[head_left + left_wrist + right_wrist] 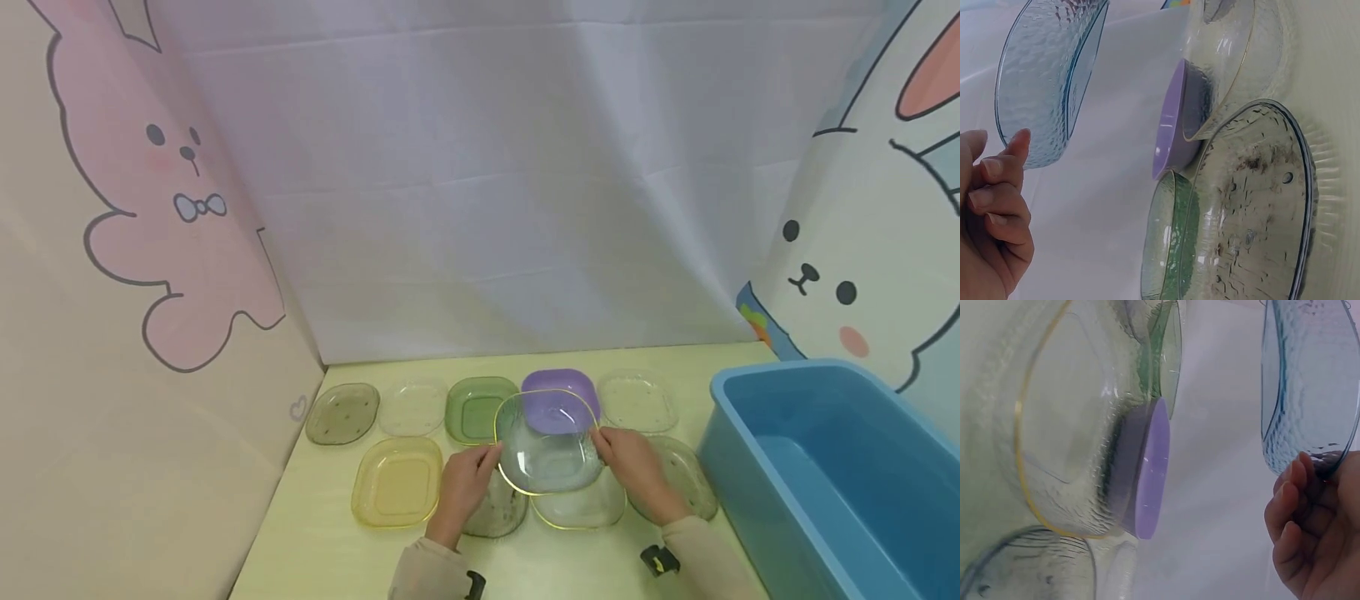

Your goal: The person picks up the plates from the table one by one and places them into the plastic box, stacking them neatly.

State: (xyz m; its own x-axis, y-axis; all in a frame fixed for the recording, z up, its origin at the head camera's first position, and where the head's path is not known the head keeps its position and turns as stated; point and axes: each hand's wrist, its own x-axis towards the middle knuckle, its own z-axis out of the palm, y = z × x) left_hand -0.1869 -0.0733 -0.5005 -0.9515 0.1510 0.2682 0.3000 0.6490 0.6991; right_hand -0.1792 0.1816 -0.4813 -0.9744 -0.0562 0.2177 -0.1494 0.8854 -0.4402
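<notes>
Where 2 beige sleeves (429,573) reach in from the near side, the left hand (465,487) and the right hand (637,468) pinch opposite edges of 1 bluish see-through dish (551,458), its rim glinting yellow in the head view. Both grips are narrow, the fingers curled at the rim, and the dish is up off the pale yellow table (318,546). Below it runs the nearer row, left to right: a yellow dish (397,483), a smoky dish (498,512) partly behind the left hand, a clear dish (581,510) with a gold rim, and a grey-green dish (684,479) beside the right hand. To the right stands a big blue tub (750,479). Farther back, 5 more lie in line: a brownish dish (343,414), a colourless dish (412,407), a green dish (480,407), a purple dish (561,381) seen partly through the held one, and a clear ridged dish (637,402). White cloth (480,208) hangs behind, between 2 cartoon rabbits (172,167) on the side walls.
</notes>
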